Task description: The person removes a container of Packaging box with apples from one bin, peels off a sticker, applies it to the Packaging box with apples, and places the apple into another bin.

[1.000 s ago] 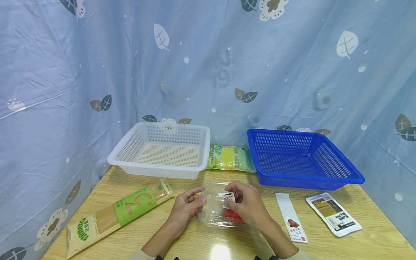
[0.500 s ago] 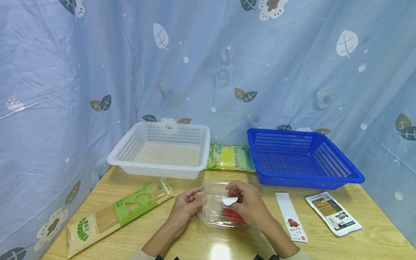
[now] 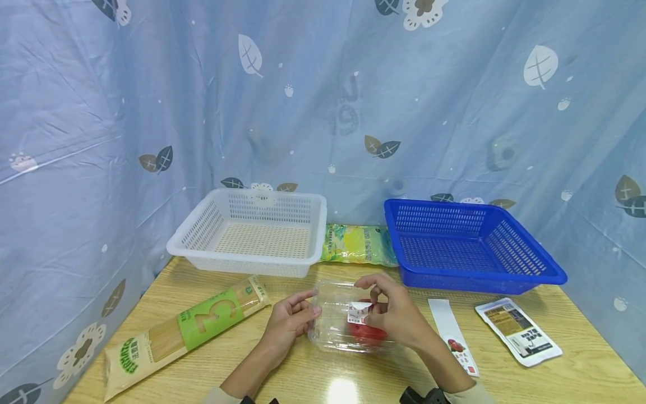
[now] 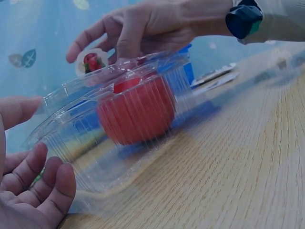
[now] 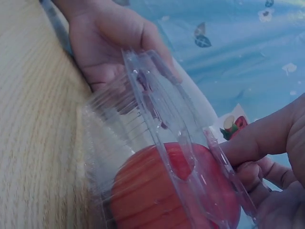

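A clear plastic clamshell box (image 3: 330, 322) lies on the table with a smooth, round red fruit or vegetable (image 3: 367, 332) inside. My left hand (image 3: 289, 320) holds the box's left edge; in the left wrist view its thumb is at the rim, fingers curled alongside. Over the lid, my right hand (image 3: 396, 311) pinches a white sticker label (image 3: 358, 313) between thumb and fingers. Printing with a fruit picture shows on the label, and part of it stands up off the lid in the left wrist view (image 4: 90, 62). Fingers partly hide its right end.
A white basket (image 3: 262, 261) stands back left, a blue basket (image 3: 479, 275) back right, a yellow-green packet (image 3: 360, 245) between them. A noodle pack (image 3: 189, 336) lies left. To the right lie a long label strip (image 3: 449, 331) and a white pouch (image 3: 520, 332).
The label's white back was folded up half a second ago; now its printed face shows. My right hand has shifted slightly right and up, uncovering more of the red item. The left hand stays put.
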{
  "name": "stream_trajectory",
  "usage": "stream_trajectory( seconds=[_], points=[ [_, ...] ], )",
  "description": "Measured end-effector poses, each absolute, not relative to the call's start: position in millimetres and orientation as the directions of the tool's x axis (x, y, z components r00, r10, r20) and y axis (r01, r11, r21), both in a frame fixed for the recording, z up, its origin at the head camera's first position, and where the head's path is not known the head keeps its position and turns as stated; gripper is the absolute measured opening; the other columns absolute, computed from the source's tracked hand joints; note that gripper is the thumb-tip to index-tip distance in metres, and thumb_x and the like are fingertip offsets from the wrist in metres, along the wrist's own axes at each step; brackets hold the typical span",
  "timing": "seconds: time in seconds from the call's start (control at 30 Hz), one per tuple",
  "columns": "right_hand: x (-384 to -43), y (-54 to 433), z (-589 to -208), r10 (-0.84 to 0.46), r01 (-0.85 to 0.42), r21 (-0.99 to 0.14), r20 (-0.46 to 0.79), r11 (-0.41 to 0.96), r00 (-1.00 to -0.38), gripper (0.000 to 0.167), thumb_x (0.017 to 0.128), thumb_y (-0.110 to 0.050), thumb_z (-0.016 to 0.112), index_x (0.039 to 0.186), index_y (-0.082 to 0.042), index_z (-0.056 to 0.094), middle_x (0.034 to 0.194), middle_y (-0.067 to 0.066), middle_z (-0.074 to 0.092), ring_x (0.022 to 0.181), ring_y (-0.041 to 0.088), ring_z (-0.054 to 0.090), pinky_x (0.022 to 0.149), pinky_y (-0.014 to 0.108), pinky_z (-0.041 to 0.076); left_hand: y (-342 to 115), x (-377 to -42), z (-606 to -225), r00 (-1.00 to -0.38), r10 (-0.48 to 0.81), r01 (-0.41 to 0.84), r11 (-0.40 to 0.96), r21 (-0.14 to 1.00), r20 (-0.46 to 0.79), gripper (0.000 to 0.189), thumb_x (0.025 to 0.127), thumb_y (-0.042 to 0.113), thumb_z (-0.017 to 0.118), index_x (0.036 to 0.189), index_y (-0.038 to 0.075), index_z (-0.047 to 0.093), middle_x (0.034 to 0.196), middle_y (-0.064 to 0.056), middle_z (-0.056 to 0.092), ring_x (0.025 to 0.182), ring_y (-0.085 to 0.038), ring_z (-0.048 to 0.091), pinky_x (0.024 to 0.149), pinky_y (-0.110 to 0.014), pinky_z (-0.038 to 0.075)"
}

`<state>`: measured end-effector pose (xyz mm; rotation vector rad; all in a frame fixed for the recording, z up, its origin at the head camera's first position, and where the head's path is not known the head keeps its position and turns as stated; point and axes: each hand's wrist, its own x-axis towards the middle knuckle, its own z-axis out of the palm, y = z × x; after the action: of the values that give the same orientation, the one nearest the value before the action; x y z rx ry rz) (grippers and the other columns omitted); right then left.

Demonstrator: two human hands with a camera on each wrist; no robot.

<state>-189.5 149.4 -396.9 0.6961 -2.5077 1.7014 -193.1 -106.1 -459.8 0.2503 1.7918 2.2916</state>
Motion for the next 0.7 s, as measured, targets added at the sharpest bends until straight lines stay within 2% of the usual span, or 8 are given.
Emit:
stream_trajectory(
  seconds=[0.1, 0.23, 0.33, 0.47, 0.7],
  points=[
    [-189.3, 150.6, -398.0, -0.36, -0.396, -0.879, 0.291, 0.266, -0.886, 0.059, 0.067, 0.027, 0.056, 0.113, -0.01, 0.06, 0.101, 0.011, 0.048, 0.081, 0.019, 0.045, 0.053, 0.021, 0.043, -106.3, -193.4, -460.3, -0.962, 0.275, -0.067, -0.227, 0.971, -0.002, 0.061, 0.094, 0.012, 0.071, 0.145, -0.009, 0.044, 0.087, 0.001, 0.062, 0.068, -0.006, 0.056, 0.06, -0.015, 0.047],
    [-188.4, 150.4, -400.3, -0.364, -0.41, -0.887, 0.318, 0.212, -0.876, 0.048, 0.064, 0.029, 0.058, 0.097, -0.003, 0.044, 0.082, 0.009, 0.034, 0.066, 0.011, 0.038, 0.049, 0.018, 0.032, -106.0, -193.0, -460.1, -0.963, 0.269, -0.058, -0.222, 0.973, 0.004, 0.06, 0.094, 0.011, 0.071, 0.144, -0.009, 0.044, 0.088, 0.001, 0.062, 0.068, -0.007, 0.056, 0.059, -0.015, 0.046],
    [-187.7, 150.5, -401.5, -0.371, -0.416, -0.888, 0.326, 0.193, -0.869, 0.048, 0.064, 0.031, 0.061, 0.086, -0.002, 0.032, 0.074, 0.006, 0.026, 0.061, 0.007, 0.03, 0.051, 0.018, 0.028, -105.7, -192.6, -459.8, -0.964, 0.265, -0.053, -0.221, 0.974, 0.008, 0.06, 0.094, 0.01, 0.07, 0.144, -0.01, 0.044, 0.088, 0.001, 0.062, 0.068, -0.007, 0.055, 0.059, -0.015, 0.046],
    [-187.3, 151.6, -403.2, -0.384, -0.432, -0.882, 0.339, 0.186, -0.859, 0.05, 0.065, 0.03, 0.064, 0.079, -0.003, 0.029, 0.07, 0.007, 0.024, 0.062, 0.007, 0.03, 0.054, 0.02, 0.03, -105.5, -192.6, -460.0, -0.964, 0.265, -0.052, -0.22, 0.974, 0.009, 0.06, 0.094, 0.01, 0.07, 0.144, -0.009, 0.045, 0.087, 0.001, 0.062, 0.067, -0.006, 0.055, 0.059, -0.015, 0.046],
    [-186.4, 151.5, -406.7, -0.353, -0.417, -0.89, 0.335, 0.187, -0.874, 0.037, 0.068, 0.024, 0.067, 0.075, -0.002, 0.042, 0.075, 0.009, 0.045, 0.064, 0.009, 0.05, 0.054, 0.022, 0.047, -105.9, -193.0, -459.6, -0.961, 0.276, -0.057, -0.221, 0.974, 0.006, 0.06, 0.095, 0.011, 0.07, 0.145, -0.009, 0.044, 0.088, 0.001, 0.061, 0.067, -0.007, 0.056, 0.059, -0.016, 0.047]
  ],
)
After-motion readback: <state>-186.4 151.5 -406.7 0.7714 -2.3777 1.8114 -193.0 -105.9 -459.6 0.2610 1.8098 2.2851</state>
